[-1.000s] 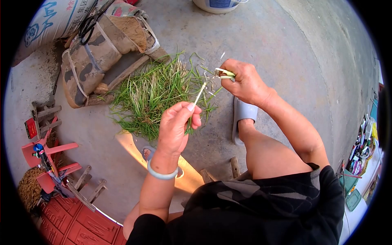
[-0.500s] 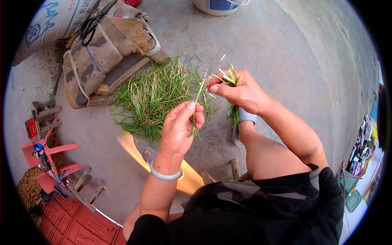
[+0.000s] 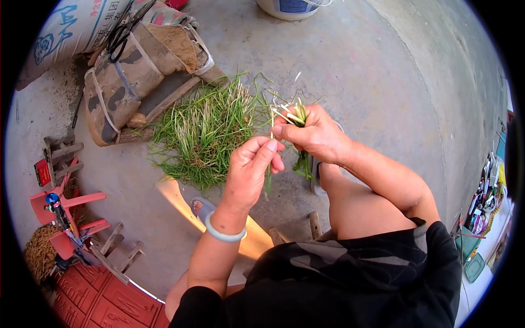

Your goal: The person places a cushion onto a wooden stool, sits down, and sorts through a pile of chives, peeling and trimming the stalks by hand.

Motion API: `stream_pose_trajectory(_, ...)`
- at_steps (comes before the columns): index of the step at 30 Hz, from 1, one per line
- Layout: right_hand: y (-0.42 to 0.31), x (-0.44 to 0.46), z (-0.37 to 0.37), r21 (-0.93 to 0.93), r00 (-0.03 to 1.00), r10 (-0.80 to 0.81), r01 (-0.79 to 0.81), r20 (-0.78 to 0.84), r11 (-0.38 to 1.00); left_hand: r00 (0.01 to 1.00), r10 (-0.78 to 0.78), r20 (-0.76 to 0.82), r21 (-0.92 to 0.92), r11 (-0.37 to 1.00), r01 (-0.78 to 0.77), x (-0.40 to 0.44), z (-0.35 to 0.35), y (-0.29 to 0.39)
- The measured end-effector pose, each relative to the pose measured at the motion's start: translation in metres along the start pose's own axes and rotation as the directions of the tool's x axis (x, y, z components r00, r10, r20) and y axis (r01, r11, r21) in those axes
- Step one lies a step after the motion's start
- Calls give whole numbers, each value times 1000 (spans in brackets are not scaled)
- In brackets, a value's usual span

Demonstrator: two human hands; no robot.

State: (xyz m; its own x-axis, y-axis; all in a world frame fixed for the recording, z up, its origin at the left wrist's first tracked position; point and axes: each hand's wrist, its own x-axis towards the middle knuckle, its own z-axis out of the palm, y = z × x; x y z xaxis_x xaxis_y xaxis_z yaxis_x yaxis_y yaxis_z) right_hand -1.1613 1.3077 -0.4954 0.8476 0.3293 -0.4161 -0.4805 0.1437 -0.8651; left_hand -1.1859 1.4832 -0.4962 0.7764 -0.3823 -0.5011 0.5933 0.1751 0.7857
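A slim chive (image 3: 272, 123), pale at the top end and green below, is pinched in my left hand (image 3: 252, 164). My right hand (image 3: 317, 135) is closed around a small bunch of chives (image 3: 298, 115); their white ends stick out above the fingers and green leaves hang beneath. Its thumb and forefinger are at the upper part of the single chive, just above my left fingertips. Beyond my hands, a loose heap of green chives (image 3: 205, 128) with straw-coloured bits lies on the concrete floor.
A wooden-framed seat with camouflage cloth (image 3: 123, 82) stands behind the heap, black scissors (image 3: 116, 44) on it. A printed sack (image 3: 63, 35) leans beside it. A white bucket (image 3: 287, 10) is at the top. Red plastic furniture (image 3: 71, 202) sits at left.
My hands have come together: the left moved right and slightly up, the right moved left and down. The right fingers now reach the single chive that the left holds.
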Motion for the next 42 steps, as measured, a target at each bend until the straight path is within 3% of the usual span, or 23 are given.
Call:
stream_pose_trajectory(12, 7, 0, 0, -134, 996, -53, 42, -77, 990, 999, 47, -18, 148, 988, -44, -1, 3, 1)
stream_pose_trajectory(16, 19, 8, -9, -248, 978, -101, 53, -184, 967, 1000, 5, -25, 82, 997, -3, -3, 1, 1)
stream_pose_trajectory(20, 24, 17, -22, -334, 967, -42, -45, -250, 941, 1000, -23, -13, 28, 999, 24, -5, -1, 3)
stream_pose_trajectory(26, 18, 16, -28, -398, 979, -9, -75, -205, 914, 999, -47, -17, -22, 999, 47, -5, -3, 5)
stream_pose_trajectory(29, 9, 13, -25, -385, 984, 40, -106, -176, 917, 998, -55, -29, -38, 998, 54, -5, -3, 4)
stream_pose_trajectory(32, 7, 10, -15, -181, 983, -12, -21, -182, 983, 998, -55, -45, -39, 998, 53, -4, -3, 1)
stream_pose_trajectory(35, -12, 6, -11, -131, 982, 118, -138, -149, 982, 997, -44, -56, -8, 999, 44, -2, -3, -1)
stream_pose_trajectory(38, -14, 7, -9, -193, 983, 117, -144, -144, 970, 998, -35, -49, 49, 998, 38, -1, -2, -3)
stream_pose_trajectory(42, 4, 9, -12, -255, 990, -40, 5, -132, 967, 998, -31, -51, 140, 989, 38, -2, 0, -2)
